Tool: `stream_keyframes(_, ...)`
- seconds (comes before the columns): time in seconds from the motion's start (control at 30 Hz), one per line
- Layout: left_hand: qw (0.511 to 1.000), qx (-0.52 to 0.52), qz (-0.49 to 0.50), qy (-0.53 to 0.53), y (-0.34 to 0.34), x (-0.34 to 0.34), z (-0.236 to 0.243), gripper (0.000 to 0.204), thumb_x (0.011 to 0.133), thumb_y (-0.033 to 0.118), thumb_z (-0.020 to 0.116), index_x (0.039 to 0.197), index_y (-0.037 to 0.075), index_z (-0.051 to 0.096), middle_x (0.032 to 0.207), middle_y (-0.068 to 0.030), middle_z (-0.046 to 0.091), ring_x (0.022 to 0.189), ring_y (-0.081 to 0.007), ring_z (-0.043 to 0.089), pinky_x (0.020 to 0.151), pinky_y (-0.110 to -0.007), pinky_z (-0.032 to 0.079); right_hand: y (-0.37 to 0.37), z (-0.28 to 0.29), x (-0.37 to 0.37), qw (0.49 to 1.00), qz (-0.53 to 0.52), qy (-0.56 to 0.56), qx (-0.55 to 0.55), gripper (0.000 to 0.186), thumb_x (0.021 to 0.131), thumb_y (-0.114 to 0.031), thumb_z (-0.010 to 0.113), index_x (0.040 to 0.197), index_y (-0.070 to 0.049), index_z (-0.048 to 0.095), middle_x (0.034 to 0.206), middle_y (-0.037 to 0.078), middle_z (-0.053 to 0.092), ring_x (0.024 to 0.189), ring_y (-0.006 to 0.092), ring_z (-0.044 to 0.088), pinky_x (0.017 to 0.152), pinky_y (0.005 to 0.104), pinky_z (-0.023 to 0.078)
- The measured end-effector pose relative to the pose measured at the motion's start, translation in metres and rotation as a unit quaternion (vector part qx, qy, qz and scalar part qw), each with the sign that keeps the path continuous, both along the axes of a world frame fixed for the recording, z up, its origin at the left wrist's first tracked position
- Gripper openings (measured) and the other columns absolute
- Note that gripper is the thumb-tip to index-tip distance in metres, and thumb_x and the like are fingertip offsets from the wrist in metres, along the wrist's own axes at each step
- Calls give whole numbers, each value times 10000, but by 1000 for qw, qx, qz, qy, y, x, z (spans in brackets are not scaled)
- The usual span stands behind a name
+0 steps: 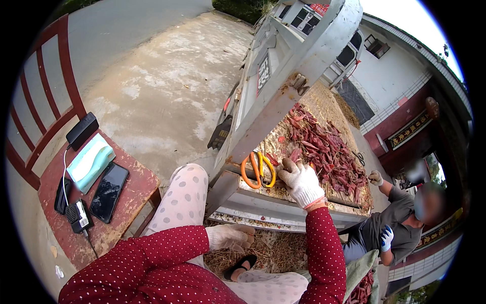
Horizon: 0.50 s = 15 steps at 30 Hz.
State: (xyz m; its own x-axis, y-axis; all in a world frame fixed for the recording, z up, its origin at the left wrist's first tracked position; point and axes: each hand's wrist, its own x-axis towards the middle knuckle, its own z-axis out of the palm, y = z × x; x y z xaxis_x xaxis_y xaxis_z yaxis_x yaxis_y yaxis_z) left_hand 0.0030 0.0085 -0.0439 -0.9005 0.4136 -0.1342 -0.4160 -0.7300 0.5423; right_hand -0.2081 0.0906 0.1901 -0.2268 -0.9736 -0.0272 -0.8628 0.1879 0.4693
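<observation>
My right hand [301, 182], in a white knit glove, has curled fingers at the near edge of dried red chillies [324, 147] on the truck bed; what it grips is unclear. Just left of it lie orange-and-yellow-handled scissors [258, 169]. My left hand [230, 237], also gloved, is low beside my knee [185, 187], fingers loosely extended above dry stems [273, 245] on the ground, with nothing visible in them.
A wooden chair [126, 202] at left holds a phone, tissue pack and black devices. The truck's metal post [253, 131] rises ahead. At right, a co-worker [405, 223] in gloves faces the chillies, near a sack of chillies [359, 289] and a building.
</observation>
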Motion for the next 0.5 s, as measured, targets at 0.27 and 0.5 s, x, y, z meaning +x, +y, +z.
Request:
stream_keyframes(0.27, 1000, -3, -8, -1, 2, -2, 0, 713, 965, 247, 674, 1539, -10, 336, 1358, -159, 572, 1197, -254, 607, 984, -426, 521, 66, 17, -14, 951, 53, -55, -299, 299, 831, 54, 624, 1098, -77, 657, 1256, 130, 647, 1000, 271, 673, 835, 379, 543)
stream_keyframes(0.5, 997, 57, 21, 42, -9, 3, 7, 691, 941, 236, 707, 1508, 25, 372, 1366, -154, 580, 1260, -281, 585, 1033, -500, 488, 100, 19, 87, 726, -37, -400, -558, 243, 933, 80, 525, 1085, -59, 655, 1220, 134, 676, 906, 138, 588, 771, 263, 477)
